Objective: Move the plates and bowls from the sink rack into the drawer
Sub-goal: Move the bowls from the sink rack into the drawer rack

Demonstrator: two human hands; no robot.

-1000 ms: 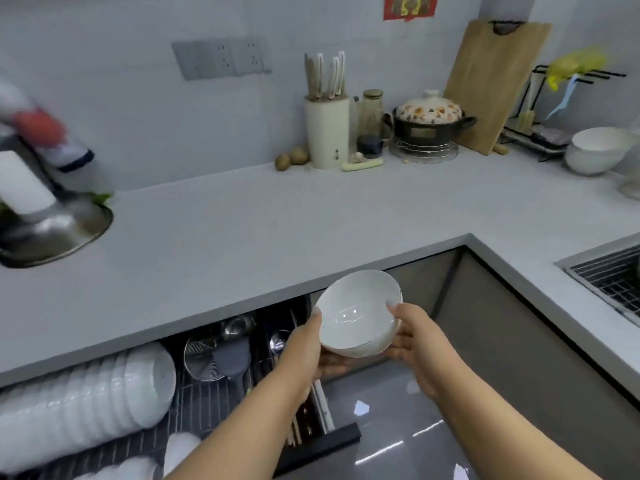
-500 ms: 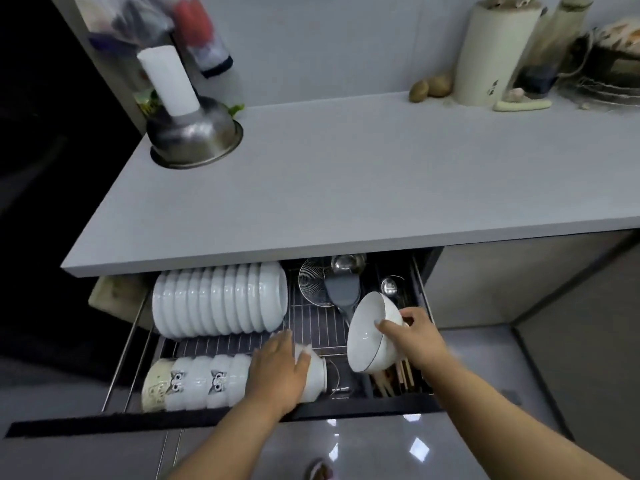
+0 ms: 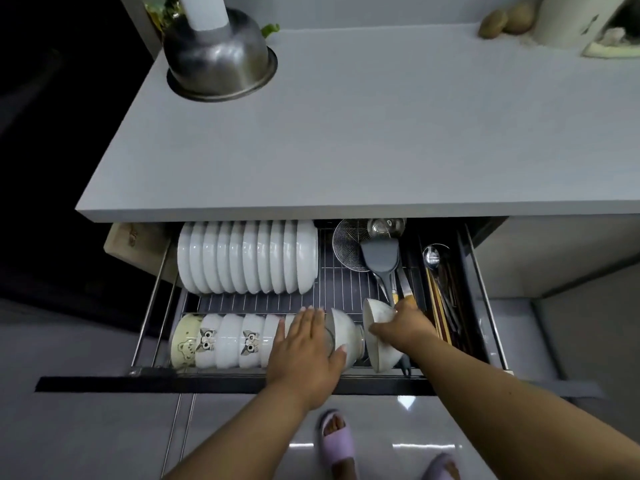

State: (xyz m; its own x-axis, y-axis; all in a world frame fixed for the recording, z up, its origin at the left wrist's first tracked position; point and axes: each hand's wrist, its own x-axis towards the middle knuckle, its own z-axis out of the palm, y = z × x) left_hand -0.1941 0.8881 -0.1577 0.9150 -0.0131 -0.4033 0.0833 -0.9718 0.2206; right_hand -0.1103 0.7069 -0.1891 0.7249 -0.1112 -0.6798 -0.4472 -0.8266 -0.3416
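Inside the drawer, right hand pinches a bowl; left hand, spread, hides another.

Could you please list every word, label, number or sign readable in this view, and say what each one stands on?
No readable text anywhere.
Bowls in the drawer: cat and bear pictures only, no words.
Canister on the counter: a small dark mark, too small and blurred to read.
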